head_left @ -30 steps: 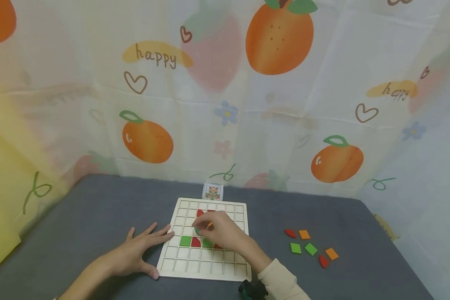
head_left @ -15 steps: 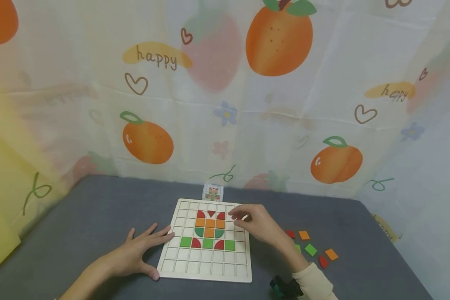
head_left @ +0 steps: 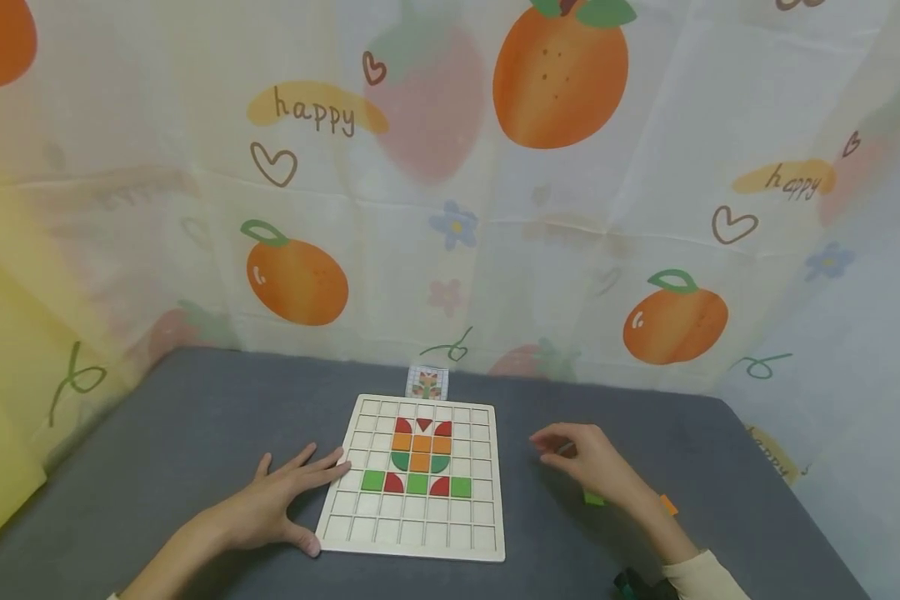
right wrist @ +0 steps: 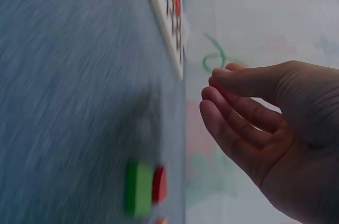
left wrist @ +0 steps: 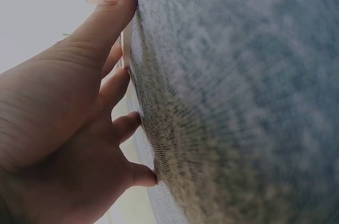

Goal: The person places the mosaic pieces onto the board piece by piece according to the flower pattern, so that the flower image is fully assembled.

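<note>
A pale gridded board (head_left: 461, 539) lies on the grey table, with several red, orange and green pieces (head_left: 420, 444) set in its cells. My left hand (head_left: 266, 504) rests at the board's left edge, fingers spread; in the left wrist view, this hand (left wrist: 79, 113) has its fingertips at the board's edge and the cloth. To the right of the board, my right hand (head_left: 600, 467) hovers above the table. The right wrist view shows that hand (right wrist: 265, 123) with loosely bent fingers and nothing visible between them, near a green piece (right wrist: 139, 189) and a red piece (right wrist: 159, 184).
A small picture card (head_left: 427, 383) stands behind the board. Loose pieces lie at the right, partly hidden by my right arm, among them a green one (head_left: 594, 498) and an orange one (head_left: 668, 505). A fruit-printed curtain (head_left: 495, 275) hangs behind the table.
My right hand has moved right, from over the board to beside the loose pieces, uncovering the pattern of pieces on the board. The left hand has stayed at the board's edge.
</note>
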{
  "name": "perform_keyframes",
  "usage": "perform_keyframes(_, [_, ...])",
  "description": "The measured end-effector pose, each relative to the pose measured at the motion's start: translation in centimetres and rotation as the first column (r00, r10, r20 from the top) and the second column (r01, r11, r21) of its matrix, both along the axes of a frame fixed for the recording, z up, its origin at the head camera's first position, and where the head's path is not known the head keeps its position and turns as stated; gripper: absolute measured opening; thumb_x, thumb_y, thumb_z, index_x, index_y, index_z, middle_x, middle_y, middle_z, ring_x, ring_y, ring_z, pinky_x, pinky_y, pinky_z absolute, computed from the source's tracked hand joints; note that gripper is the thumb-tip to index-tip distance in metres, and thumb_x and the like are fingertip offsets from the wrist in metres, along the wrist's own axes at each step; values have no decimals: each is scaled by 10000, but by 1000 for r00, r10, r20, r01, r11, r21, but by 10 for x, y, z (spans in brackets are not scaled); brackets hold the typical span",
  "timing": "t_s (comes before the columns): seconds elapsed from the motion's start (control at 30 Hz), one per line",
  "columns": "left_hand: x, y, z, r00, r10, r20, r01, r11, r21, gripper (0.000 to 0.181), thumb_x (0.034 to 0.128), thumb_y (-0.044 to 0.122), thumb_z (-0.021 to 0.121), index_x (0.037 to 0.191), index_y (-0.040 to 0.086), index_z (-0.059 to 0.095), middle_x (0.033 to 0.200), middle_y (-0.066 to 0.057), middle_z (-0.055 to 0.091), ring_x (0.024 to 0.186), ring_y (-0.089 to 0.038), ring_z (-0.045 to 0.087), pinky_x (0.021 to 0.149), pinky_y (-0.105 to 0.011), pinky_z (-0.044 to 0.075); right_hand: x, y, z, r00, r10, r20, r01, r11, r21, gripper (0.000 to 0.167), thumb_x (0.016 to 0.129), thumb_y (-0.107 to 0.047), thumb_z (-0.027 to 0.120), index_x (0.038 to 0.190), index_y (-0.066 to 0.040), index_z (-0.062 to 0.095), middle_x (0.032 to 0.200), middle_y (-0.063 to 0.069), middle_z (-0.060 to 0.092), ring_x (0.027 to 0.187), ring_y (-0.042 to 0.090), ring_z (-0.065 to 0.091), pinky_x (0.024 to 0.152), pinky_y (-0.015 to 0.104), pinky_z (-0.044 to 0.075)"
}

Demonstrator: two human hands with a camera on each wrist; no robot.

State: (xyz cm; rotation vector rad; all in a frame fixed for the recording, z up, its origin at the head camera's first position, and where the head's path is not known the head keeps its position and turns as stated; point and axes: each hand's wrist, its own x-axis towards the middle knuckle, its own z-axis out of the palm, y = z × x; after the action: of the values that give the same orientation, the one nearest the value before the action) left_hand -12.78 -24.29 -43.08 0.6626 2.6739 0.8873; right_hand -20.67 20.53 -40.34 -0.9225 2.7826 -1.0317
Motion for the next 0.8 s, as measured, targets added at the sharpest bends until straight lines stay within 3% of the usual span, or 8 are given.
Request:
perform_keyframes(0.2, [0,1,3,1000,-9,-14,9,1000,9,1038,600,497,821,1493,145,428,1576,-155,303,1424,-544,108,934,-806,-72,4,33,-4,996,-64,61,63,998,7,252,876,-41,703,1128,-48,699,1041,82,708,924,188,677,729,252,552])
perform_keyframes(0.5, [0,3,3,1000,-9,1,9,1000,3,1040,598,492,820,1497,152,423,1581,-145,296,1432,-533,94,936,-804,-78,14,72,-8,992,-128,2,127,988,90,298,813,-91,772,1105,-85,716,1059,48,707,929,233,670,730,265,550])
perform_keyframes(0.8, [2,0,2,1000,1,-2,-1,1000,6,1036,600,493,825,1493,148,429,1575,-153,305,1428,-539,104,937,-804,-76,22,96,-12,963,-255,91,240,959,152,398,765,-199,825,1117,-58,703,1004,30,709,898,210,665,701,261,535])
